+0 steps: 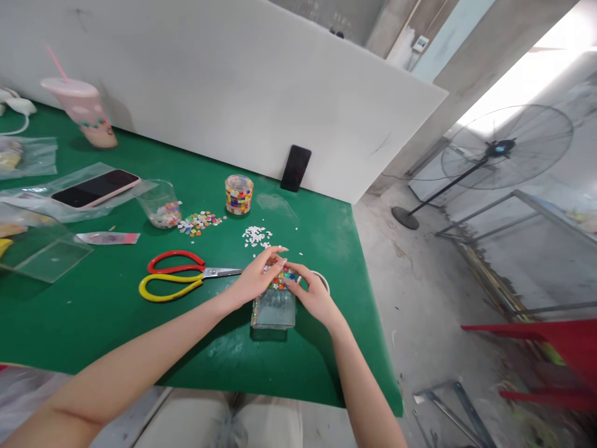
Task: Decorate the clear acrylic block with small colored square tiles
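In the glass jar [274, 308]: coloured tiles [280, 280].

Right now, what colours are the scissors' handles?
One handle of the scissors is red, the other yellow; the head view shows them clearly.

glass block [274, 309] top hidden under both hands, tiny tiles [282, 279] too small to tell, red chair [555, 354] cut off

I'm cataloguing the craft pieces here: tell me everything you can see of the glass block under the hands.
The glass block looks clear and squarish, lying flat on the green table near its front edge. Small coloured tiles cover its far part; the near part is bare. The left hand and right hand hold it from either side, fingers on the tiled area.
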A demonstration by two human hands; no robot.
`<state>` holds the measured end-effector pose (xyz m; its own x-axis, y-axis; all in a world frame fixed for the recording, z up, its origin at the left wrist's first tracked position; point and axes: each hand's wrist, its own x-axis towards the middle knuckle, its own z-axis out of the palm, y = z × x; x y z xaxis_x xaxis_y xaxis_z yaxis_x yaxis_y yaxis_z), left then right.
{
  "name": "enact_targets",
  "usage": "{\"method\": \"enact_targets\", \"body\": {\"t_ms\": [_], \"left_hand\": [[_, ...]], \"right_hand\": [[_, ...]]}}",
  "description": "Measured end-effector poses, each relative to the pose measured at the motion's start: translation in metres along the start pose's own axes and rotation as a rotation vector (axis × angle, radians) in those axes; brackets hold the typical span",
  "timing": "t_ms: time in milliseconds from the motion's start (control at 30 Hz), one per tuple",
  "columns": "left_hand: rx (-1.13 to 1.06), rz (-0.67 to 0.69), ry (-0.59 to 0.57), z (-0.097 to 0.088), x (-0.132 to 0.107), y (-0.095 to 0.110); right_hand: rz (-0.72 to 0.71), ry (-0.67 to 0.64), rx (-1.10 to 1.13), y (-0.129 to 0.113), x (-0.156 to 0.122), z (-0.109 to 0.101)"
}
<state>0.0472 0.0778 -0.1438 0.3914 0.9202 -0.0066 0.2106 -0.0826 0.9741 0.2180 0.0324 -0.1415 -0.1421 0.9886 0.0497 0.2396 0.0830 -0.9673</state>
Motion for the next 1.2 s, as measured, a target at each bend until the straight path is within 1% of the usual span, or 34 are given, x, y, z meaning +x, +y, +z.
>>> {"method": "enact_targets", "body": {"t_ms": [100, 167, 267, 400, 500, 633, 700, 867, 1000, 1200], "left_hand": [[0.019, -0.003, -0.015, -0.002, 0.001, 0.001], [0.037, 0.002, -0.026, -0.004, 0.001, 0.003], [0.081, 0.029, -0.061, -0.008, -0.003, 0.01], [0.136, 0.084, -0.171, -0.011, -0.011, 0.017], [0.156, 0.123, -0.234, -0.01, -0.014, 0.016], [0.158, 0.215, -0.283, -0.006, -0.016, 0.015], [0.165, 0.266, -0.287, -0.003, -0.018, 0.015], [0.181, 0.349, -0.231, 0.007, -0.025, 0.011], [0.194, 0.387, -0.176, 0.015, -0.028, 0.007], [0.221, 0.431, -0.112, 0.02, -0.03, 0.008]], "right_hand": [[0.009, 0.019, 0.068, 0.0, -0.003, 0.003], [0.029, 0.08, 0.123, 0.005, -0.005, 0.008], [0.067, 0.224, 0.187, 0.019, -0.001, 0.021], [0.109, 0.454, 0.25, 0.036, 0.008, 0.04], [0.107, 0.554, 0.296, 0.04, 0.009, 0.047], [0.086, 0.62, 0.347, 0.037, 0.003, 0.045], [0.076, 0.644, 0.364, 0.034, 0.0, 0.043], [0.059, 0.67, 0.398, 0.03, -0.005, 0.04], [0.062, 0.685, 0.418, 0.03, -0.007, 0.04], [0.064, 0.701, 0.417, 0.027, -0.008, 0.04]]}}
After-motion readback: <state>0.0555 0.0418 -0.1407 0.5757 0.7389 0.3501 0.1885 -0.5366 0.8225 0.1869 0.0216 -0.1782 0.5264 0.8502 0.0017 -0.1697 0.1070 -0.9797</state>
